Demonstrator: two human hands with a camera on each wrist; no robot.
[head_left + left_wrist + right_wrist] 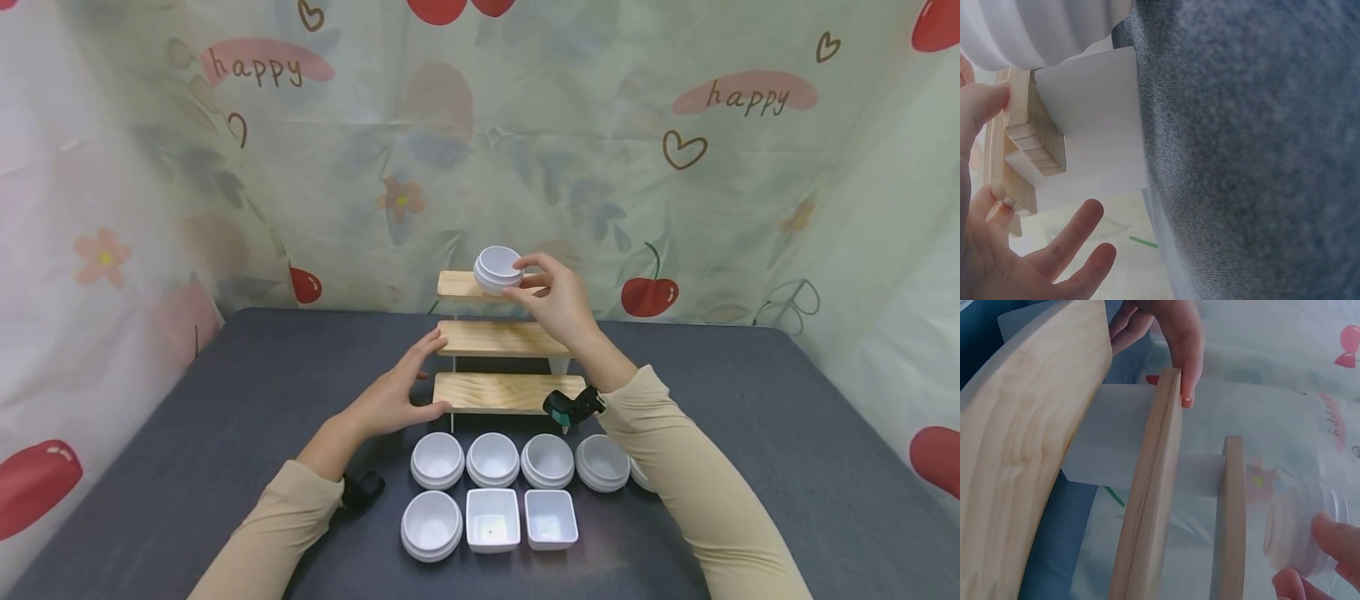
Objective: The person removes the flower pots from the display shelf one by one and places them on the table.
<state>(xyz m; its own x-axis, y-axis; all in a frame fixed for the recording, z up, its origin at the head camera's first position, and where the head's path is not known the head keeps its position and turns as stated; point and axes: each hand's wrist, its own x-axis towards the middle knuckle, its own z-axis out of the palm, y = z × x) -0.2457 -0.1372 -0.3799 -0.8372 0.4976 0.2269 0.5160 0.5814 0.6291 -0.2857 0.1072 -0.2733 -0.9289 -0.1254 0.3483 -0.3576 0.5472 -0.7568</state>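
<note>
My right hand pinches a small white round bowl between thumb and fingers, its mouth facing up. The right wrist view shows a narrow gap between this bowl and the top board of a three-step wooden display stand. At the stand's left end is my left hand. Its thumb touches the lowest board, and its fingers reach the end of the middle board. Two of those fingers stretch out free beside the stand's white side panel.
In front of the stand, several white round bowls line up, one partly behind my right sleeve. Nearer stand another round bowl and two square bowls. Printed curtains hang behind the dark cloth-covered table.
</note>
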